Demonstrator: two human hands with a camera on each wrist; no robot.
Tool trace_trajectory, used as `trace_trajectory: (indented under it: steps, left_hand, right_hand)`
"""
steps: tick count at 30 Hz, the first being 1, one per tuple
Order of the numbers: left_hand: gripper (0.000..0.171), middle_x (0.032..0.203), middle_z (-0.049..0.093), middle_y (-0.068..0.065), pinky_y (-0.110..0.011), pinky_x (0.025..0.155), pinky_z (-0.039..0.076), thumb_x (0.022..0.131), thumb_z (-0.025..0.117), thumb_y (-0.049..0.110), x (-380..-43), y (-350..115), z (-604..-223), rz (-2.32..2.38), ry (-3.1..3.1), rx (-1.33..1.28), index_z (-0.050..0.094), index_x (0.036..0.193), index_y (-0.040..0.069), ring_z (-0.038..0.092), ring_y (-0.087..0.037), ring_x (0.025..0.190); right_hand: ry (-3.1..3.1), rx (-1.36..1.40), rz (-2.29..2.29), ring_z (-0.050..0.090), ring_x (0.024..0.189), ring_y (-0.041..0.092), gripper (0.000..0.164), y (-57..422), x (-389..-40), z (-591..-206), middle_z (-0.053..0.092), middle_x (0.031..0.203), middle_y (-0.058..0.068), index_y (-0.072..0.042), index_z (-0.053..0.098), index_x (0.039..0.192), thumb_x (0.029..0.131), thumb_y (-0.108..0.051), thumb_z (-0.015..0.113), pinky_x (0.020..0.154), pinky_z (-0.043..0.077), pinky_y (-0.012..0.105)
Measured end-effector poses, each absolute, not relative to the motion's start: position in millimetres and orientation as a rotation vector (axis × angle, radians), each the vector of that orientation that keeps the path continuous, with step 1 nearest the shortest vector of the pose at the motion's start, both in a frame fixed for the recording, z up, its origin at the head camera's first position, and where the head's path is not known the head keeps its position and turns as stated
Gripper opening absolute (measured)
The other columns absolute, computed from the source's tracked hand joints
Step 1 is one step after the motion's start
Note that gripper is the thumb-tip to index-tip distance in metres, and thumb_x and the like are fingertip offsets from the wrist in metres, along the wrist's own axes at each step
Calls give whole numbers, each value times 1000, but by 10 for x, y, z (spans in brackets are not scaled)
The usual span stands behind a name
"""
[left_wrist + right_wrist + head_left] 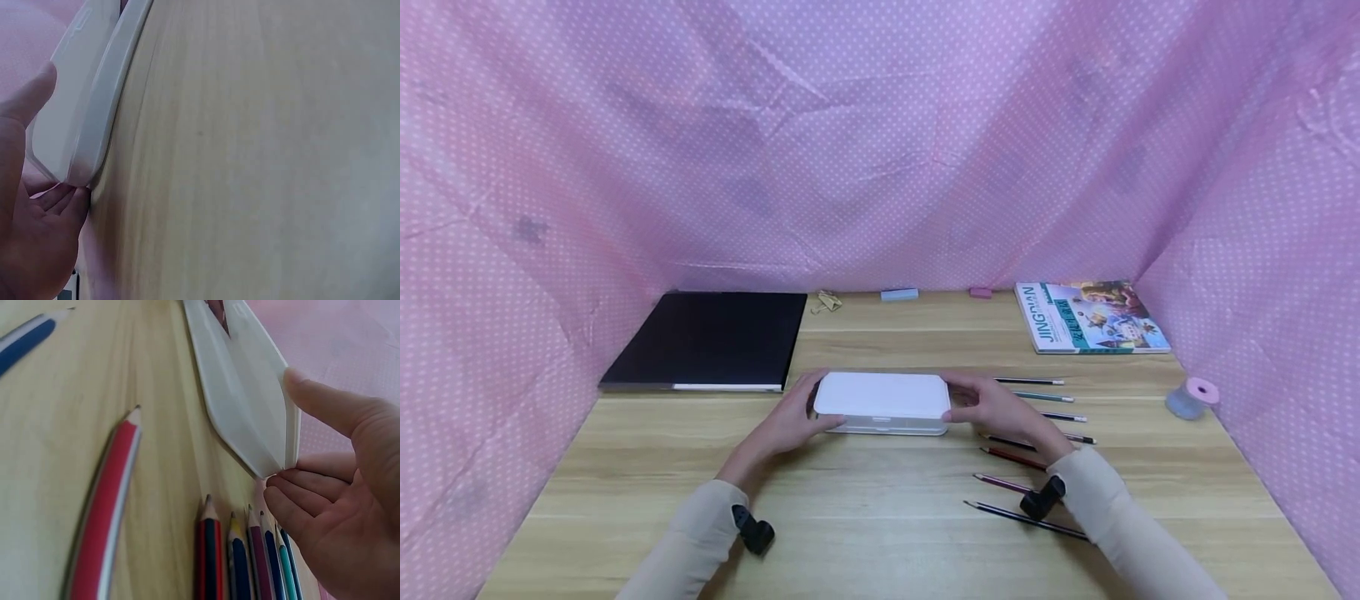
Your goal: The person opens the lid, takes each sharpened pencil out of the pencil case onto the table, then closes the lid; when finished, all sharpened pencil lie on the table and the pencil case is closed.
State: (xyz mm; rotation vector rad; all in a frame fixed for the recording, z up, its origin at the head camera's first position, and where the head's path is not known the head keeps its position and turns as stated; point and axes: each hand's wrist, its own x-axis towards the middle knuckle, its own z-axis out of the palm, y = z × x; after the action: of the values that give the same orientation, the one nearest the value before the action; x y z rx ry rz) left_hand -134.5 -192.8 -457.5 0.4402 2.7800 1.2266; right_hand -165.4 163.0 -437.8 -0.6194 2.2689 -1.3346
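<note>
A white pencil case (882, 395) lies lengthwise at the middle of the table, its small clasp facing the front. My left hand (790, 419) holds its left end, with the thumb at the front corner and the other fingers round the end. At the opposite end my right hand (988, 406) grips the case the same way. In the right wrist view the thumb (325, 400) is against the lid's edge, with fingers under the corner. A narrow dark gap shows between lid and base in that view. Several pencils (1000, 513) lie beside and under my right forearm.
A black folder (715, 340) lies at the back left. Along the back are a binder clip (827, 302), a blue block (899, 294) and a pink block (981, 292). A magazine (1090, 317) and a pink-topped roll (1193, 397) are to the right. Pink dotted cloth (880, 150) encloses the table.
</note>
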Motion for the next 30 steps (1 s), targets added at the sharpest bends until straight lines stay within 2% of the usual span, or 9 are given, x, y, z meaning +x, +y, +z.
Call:
trace_trajectory:
  steps: [6, 12, 23, 27, 30]
  left_hand:
    - [93, 134, 39, -8, -39, 103, 33, 70, 75, 47, -1341, -1931, -4584, 1289, 2734, 431, 32, 140, 5, 39, -24, 125]
    - [97, 134, 40, -7, -40, 103, 33, 66, 78, 49, -1326, -1918, -4559, 1211, 2787, 459, 34, 140, 5, 39, -23, 125]
    - [96, 136, 38, -4, -43, 104, 29, 67, 77, 49, -1321, -1912, -4583, 1104, 2847, 500, 33, 141, 8, 35, -21, 126]
    - [96, 137, 37, -4, -42, 104, 29, 67, 76, 51, -1319, -1910, -4583, 1109, 2839, 494, 32, 142, 8, 35, -21, 126]
    - [96, 138, 36, -8, -43, 104, 30, 71, 71, 55, -1320, -1941, -4554, 1111, 2824, 472, 29, 142, 6, 36, -24, 126]
  right_hand:
    - [2413, -573, -1193, 37, 129, 16, 76, 1595, -1603, -4378, 41, 140, -8, -25, 40, 140, 74, -44, 73, 104, 30, 43]
    - [2508, -661, -1097, 37, 129, 16, 78, 1578, -1573, -4393, 42, 140, -2, -21, 39, 141, 74, -40, 74, 104, 30, 43]
    - [2545, -683, -1064, 35, 129, 13, 77, 1574, -1558, -4424, 41, 141, -3, -21, 38, 142, 76, -34, 74, 104, 30, 41]
    - [2539, -712, -1070, 37, 129, 15, 74, 1598, -1551, -4410, 41, 141, -3, -20, 37, 142, 78, -36, 72, 103, 32, 41]
    - [2555, -737, -1102, 41, 126, 21, 66, 1688, -1550, -4361, 42, 140, 1, -18, 38, 141, 84, -36, 66, 100, 36, 44]
